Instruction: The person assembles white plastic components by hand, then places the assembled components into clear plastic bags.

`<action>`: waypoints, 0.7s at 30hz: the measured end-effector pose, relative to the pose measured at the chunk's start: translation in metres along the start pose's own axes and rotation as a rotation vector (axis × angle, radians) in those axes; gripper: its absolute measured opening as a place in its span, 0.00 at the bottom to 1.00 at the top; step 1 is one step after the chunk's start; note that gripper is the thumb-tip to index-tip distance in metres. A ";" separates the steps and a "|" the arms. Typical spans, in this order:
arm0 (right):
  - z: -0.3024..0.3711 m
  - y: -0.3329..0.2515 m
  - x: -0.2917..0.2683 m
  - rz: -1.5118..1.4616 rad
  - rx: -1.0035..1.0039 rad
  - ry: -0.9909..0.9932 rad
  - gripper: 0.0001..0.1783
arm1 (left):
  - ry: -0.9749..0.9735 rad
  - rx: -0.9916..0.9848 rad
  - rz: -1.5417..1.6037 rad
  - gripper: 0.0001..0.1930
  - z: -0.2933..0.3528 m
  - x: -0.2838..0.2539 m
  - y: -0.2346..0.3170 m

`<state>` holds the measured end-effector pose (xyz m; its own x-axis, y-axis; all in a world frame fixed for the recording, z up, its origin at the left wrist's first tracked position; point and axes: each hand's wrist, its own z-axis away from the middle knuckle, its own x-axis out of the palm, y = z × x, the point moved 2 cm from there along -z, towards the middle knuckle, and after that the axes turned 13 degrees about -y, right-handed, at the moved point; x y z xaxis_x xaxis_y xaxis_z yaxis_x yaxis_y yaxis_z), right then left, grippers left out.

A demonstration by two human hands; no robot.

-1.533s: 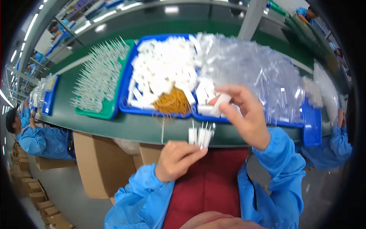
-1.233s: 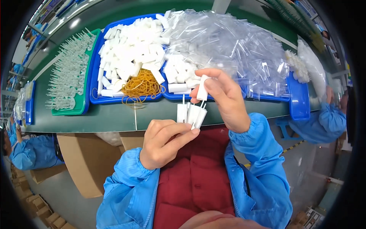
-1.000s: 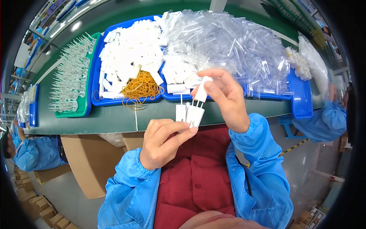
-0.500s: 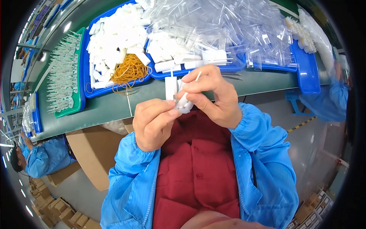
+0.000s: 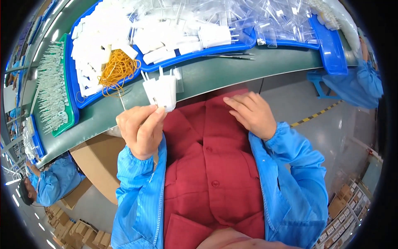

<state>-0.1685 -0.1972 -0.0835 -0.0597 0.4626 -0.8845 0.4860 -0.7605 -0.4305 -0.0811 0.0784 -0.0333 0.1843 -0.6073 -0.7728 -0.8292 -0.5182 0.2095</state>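
Green worktable (image 5: 199,76) curves across the top, front edge sloping up to the right. Person in blue jacket (image 5: 137,195) over dark red shirt (image 5: 207,166) faces it. Co-worker (image 5: 58,180) in blue sits far left; another blue sleeve (image 5: 369,79) shows far right. Open cardboard box (image 5: 97,166) below the table, left of the person.

Big heap of clear plastic pieces (image 5: 286,18) upper right, spilling over the blue trays. Left blue tray (image 5: 74,83) holds a heap of white blocks (image 5: 95,33); middle blue tray (image 5: 199,53) holds more white blocks along its front, under clear pieces. Narrow blue tray (image 5: 333,54) at the right end. Green tray (image 5: 71,116) left of the blue ones, packed with spiky translucent pieces (image 5: 52,91).

Left hand (image 5: 143,128) clamped, thumb and fingers pinching the lower end of a white cluster. Right hand (image 5: 253,114) well apart from it, fingers loosely bent, nothing in its grasp, in front of the shirt near the table edge.

Tangle of yellow-brown rubber bands (image 5: 119,66) at the left blue tray's front corner, some hanging over the rim. White cluster (image 5: 162,92) is at the table's front edge, thin prongs pointing up; clear sleeve (image 5: 178,79) just beside it, can't tell if touching. Two thin dark tools (image 5: 230,56) lie on the table before the middle blue tray.
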 end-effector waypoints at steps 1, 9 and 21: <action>0.011 0.007 0.016 0.089 0.161 -0.131 0.23 | -0.041 0.003 -0.008 0.20 0.006 0.002 -0.004; 0.002 0.001 -0.002 0.063 0.106 -0.110 0.22 | -0.229 -0.038 0.001 0.21 0.019 -0.006 -0.008; -0.159 -0.004 -0.052 0.378 -0.129 0.266 0.18 | -0.130 -0.135 0.059 0.18 0.022 -0.012 -0.005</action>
<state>-0.0290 -0.1455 -0.0072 0.3593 0.2775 -0.8910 0.5360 -0.8430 -0.0464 -0.0907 0.1020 -0.0384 0.0602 -0.5604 -0.8260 -0.7567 -0.5653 0.3283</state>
